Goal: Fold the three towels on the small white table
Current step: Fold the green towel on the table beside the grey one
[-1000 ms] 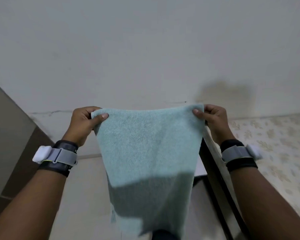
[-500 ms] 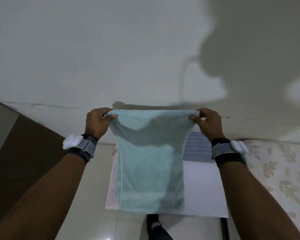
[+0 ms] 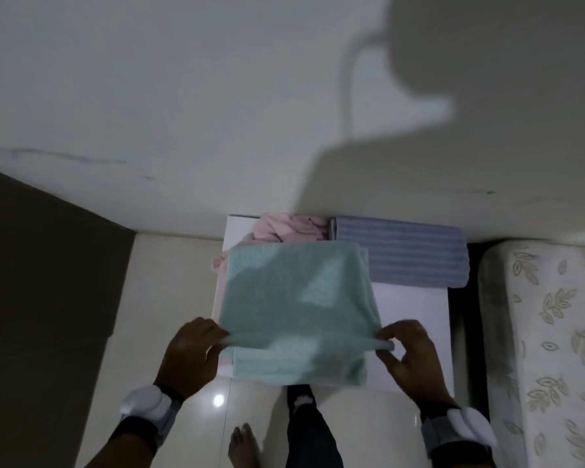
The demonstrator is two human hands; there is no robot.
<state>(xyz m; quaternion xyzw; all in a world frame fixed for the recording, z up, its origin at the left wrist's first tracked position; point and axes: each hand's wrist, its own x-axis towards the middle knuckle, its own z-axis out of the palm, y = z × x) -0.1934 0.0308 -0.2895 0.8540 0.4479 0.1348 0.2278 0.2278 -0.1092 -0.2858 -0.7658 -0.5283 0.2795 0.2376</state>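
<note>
Since half a second earlier, both hands had dropped from chest height, and the cloth that had hung between them in front of the wall now lay spread over the surface. The left hand (image 3: 191,358) and the right hand (image 3: 411,361) were well apart, one at each end of a raised fold near the front of the mint-green towel (image 3: 298,298). The left hand's fingers were curled round its end of the fold. The right hand pinched its end between thumb and forefinger, with the other fingers loosely spread. Each wrist wore a dark strap with a white device, the left wristband (image 3: 146,408) and the right wristband (image 3: 466,425).

From the fold, the mint-green towel ran flat away from the person across the left half of the small white surface (image 3: 412,332), while a lower layer reached the near edge. Its far edge lay over part of a crumpled pink towel (image 3: 287,228) bunched at the back left. Just beside its far right corner sat a striped blue-grey towel (image 3: 402,251), folded into a neat rectangle at the back right.

Below the surface's near edge I could see a bare foot (image 3: 244,444) and a leg (image 3: 311,430) in dark cloth on the glossy cream floor (image 3: 169,298). A bed (image 3: 547,332) with a leaf-patterned cover stood to the right, with a dark gap between it and the surface. A large shadow fell across the pale wall (image 3: 149,79) behind.
</note>
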